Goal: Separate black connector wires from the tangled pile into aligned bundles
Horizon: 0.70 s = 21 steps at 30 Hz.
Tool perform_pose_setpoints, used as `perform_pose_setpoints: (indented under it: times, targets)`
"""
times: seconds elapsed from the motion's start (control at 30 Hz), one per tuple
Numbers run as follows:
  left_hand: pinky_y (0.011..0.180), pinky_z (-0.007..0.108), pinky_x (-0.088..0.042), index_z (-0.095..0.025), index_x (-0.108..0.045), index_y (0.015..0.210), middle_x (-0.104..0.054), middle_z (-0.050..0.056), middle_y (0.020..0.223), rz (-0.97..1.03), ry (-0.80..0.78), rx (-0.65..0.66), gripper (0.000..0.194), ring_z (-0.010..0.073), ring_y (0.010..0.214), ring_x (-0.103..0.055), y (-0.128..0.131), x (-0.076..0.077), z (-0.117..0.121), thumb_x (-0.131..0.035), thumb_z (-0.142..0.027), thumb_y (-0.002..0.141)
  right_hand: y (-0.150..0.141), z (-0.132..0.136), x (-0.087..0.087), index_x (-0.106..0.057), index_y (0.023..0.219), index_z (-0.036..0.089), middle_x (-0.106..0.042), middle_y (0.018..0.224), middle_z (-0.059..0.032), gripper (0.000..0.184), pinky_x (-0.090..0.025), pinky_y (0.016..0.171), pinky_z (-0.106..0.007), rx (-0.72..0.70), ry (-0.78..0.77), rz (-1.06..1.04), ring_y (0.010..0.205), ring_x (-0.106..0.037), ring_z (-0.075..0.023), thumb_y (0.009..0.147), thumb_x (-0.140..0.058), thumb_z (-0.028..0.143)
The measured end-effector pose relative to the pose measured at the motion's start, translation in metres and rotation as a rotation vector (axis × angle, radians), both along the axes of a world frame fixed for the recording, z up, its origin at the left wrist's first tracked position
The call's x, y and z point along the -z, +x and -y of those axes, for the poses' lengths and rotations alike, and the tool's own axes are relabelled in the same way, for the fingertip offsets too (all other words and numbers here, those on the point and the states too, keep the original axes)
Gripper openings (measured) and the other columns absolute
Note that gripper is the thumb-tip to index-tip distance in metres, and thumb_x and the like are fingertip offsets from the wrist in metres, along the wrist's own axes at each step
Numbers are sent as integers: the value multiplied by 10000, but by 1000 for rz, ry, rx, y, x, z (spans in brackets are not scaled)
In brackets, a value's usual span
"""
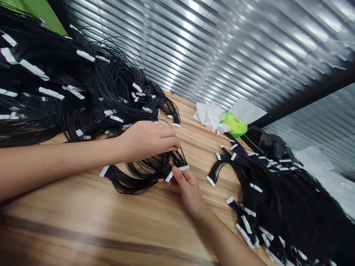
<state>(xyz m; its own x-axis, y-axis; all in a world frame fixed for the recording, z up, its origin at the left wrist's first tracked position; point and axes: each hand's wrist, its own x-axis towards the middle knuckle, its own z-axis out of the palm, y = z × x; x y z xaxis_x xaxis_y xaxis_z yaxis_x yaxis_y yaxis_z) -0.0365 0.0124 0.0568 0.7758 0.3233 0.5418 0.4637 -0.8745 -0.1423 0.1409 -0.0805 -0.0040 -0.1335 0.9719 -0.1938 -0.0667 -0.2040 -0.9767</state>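
Note:
In the middle of the table is a wire harness of many thin black wires with white connectors. My right hand pinches it at a white connector between thumb and fingers. Another white connector of the harness shows beside the thumb. Just above, my left hand is closed with curled fingers, and a thin black wire runs from its fingertips down to the connector. The fingertips themselves are partly hidden. The harness loops below my left hand, ending at a white connector on the left.
A big heap of black harnesses covers the table's left back. More harnesses lie piled on the right. White tissues and a green packet sit at the back edge, before a ribbed metallic blind. Clear plastic lies far right.

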Motion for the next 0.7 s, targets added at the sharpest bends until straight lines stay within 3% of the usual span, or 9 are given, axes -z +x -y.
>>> perform_pose_setpoints:
  times: [0.13,0.47,0.7]
  targets:
    - [535,237,-319,-214,-661,945,-667,-18,810,3,19,-20,241,81,611,-550,1,3,-1,-427,-267,972,1,-1,3,-652,694,189,-602,606,13,420,-445,641,-272,17,-28,-14,576,-590,-142,750,-634,604]
    - [572,248,-359,-232,-642,991,-669,-33,881,-12,-78,118,212,90,639,-563,3,12,4,-438,-286,966,1,-1,1,-648,640,194,-657,620,-10,412,-439,627,-268,-3,-1,-16,608,-582,-146,769,-627,585]
    - [598,236,-401,-223,-634,1024,-686,-23,938,-26,-155,27,225,102,719,-623,5,9,9,-423,-279,970,0,0,1,-630,648,184,-609,562,8,407,-432,622,-272,29,-5,-28,564,-571,-142,770,-632,572]
